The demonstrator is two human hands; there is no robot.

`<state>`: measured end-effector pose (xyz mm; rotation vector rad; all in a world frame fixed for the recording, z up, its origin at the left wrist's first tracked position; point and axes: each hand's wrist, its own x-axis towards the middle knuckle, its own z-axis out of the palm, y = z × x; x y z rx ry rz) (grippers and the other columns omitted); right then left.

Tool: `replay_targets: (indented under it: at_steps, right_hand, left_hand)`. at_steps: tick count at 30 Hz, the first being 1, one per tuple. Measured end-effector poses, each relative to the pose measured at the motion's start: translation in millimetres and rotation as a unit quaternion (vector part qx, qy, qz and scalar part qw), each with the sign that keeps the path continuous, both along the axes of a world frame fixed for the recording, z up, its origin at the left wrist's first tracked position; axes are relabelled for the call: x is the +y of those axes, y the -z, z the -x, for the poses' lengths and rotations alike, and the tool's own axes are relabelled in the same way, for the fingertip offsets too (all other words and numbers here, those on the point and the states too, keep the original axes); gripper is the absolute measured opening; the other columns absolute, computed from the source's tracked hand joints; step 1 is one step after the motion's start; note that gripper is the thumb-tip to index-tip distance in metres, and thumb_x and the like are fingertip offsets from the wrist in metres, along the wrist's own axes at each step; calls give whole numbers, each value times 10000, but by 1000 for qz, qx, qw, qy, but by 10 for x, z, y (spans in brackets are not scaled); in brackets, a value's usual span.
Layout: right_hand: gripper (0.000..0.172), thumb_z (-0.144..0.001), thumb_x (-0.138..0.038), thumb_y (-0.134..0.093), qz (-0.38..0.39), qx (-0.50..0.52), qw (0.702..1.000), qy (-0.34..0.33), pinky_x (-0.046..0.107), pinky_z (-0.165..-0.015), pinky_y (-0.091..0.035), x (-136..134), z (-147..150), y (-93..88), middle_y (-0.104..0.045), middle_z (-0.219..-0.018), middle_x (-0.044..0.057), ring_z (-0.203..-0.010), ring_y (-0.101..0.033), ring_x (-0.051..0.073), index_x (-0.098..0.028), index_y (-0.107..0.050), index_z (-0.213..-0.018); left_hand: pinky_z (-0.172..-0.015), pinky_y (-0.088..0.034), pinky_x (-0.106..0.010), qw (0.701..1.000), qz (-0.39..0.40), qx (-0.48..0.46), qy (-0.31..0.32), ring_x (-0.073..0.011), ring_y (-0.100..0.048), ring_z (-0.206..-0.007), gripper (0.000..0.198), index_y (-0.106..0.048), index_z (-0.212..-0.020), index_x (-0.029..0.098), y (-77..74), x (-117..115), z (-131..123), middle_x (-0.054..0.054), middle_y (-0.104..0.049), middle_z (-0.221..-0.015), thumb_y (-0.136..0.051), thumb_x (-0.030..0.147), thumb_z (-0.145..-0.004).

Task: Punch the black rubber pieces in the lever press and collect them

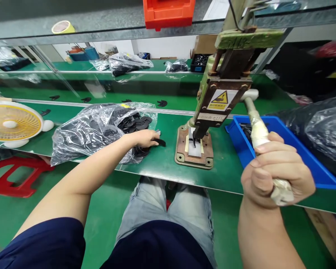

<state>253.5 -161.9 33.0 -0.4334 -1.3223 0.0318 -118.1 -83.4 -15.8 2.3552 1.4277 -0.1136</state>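
Note:
A hand press (212,108) with a yellow warning label stands on the green bench, its base plate (194,151) holding a white block under the punch. My right hand (277,170) is closed around the press lever (257,129), which is wrapped in pale tape. My left hand (145,138) reaches to the left of the press and pinches a flat black part (160,142) at the edge of a pile. The pile of black parts (134,125) spills from a clear plastic bag (95,127).
A blue tray (305,157) sits right of the press, next to a dark plastic bag (322,127). A white and yellow fan (12,123) lies at far left. A red stool (14,175) stands below. Loose black parts (162,103) lie on the green belt behind.

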Motion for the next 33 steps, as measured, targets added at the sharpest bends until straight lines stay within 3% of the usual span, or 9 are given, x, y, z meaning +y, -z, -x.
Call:
replay_targets:
  at_steps: [3,7,10,13,20,33]
  right_hand:
    - [340,-720,-376,-768,4,-5,1000,-2,577,-1005,-546,-9,9,-1,-575,-570,-62,-686,-630,171,-239,-500,-561]
    - [361,-746,-378,-758,-8,-6,1000,-3,538,-999,-553,1,5,9,-551,-568,-67,-691,-628,149,-230,-486,-560]
    - [379,-767,-372,-753,-8,-17,1000,3,521,-1015,-550,-10,2,4,-558,-579,-63,-709,-637,136,-218,-472,-564]
    - [391,-791,-370,-749,-2,-30,1000,5,517,-1034,-542,-38,6,-11,-570,-594,-57,-733,-644,128,-211,-465,-575]
    - [398,-811,-395,-758,2,-25,1000,7,509,-1039,-541,-62,16,-16,-554,-594,-58,-734,-641,130,-217,-475,-595]
    - [410,-833,-385,-747,-6,-24,1000,1,520,-1041,-532,-63,21,1,-545,-605,-45,-761,-648,130,-206,-463,-596]
  left_hand:
    - [-716,-504,-269,981,55,-165,-85,-176,-658,-784,342,-697,-1051,201,30,-1,-151,-47,-702,-908,-530,496,-1006]
    - [-528,-428,-212,890,148,-397,-169,-108,-567,-575,360,-634,-1019,164,200,-45,-534,4,-602,-708,-504,500,-1041]
    - [-503,-444,-190,841,171,-480,-183,-96,-605,-552,243,-564,-1013,173,306,-48,-843,19,-630,-697,-650,399,-993]
    - [-499,-475,-183,814,189,-508,-208,-106,-650,-530,235,-512,-957,178,310,-5,-1060,2,-680,-660,-715,298,-960]
    - [-510,-550,-193,807,211,-495,-242,-140,-714,-531,288,-537,-867,168,245,111,-1219,4,-668,-590,-717,368,-971]
    - [-454,-499,-163,825,165,-485,-240,-121,-694,-535,325,-568,-818,156,311,158,-1251,-3,-677,-614,-804,365,-895]
